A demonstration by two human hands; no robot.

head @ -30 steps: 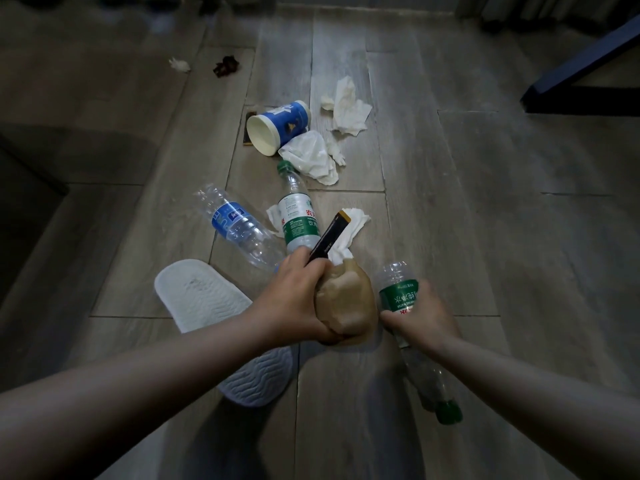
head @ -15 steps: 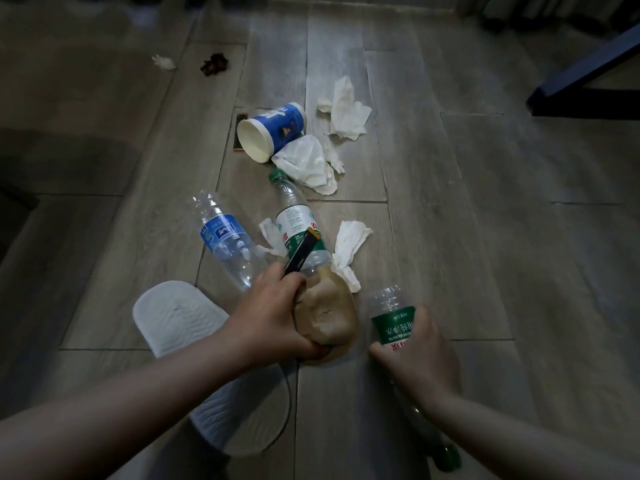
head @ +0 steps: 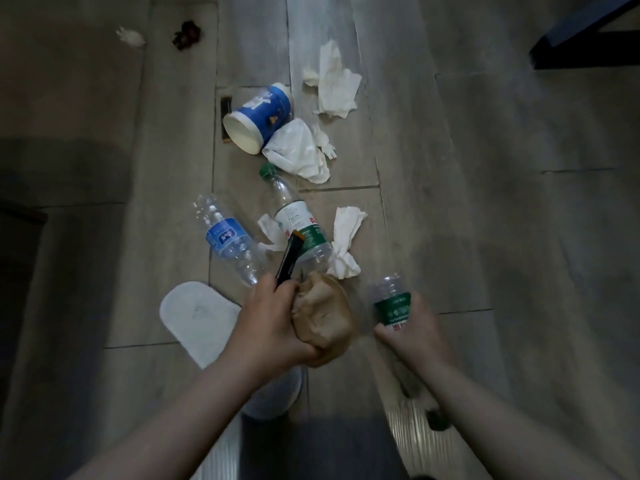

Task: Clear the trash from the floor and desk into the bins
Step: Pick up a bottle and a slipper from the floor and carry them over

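Note:
My left hand [head: 273,323] grips a crumpled brown paper wad [head: 323,315] together with a thin black wrapper [head: 289,259] that sticks up from the fist. My right hand [head: 412,332] holds a green-labelled plastic bottle [head: 393,303] upside down, its green cap [head: 438,420] low by my wrist. On the wooden floor beyond lie a green-capped bottle [head: 294,216], a blue-labelled clear bottle [head: 227,239], a blue paper cup [head: 258,117] on its side, and several white tissues [head: 346,242] [head: 299,150] [head: 336,84].
A white slipper [head: 197,320] is on my foot under the left forearm. Small scraps, one white [head: 130,36] and one dark [head: 187,34], lie far left. A dark furniture leg [head: 585,36] crosses the top right corner. A dark edge [head: 20,220] stands at the left.
Both hands stay shut on their loads and have drifted slightly down and apart. The camera has tilted, so the litter sits lower and nearer in view.

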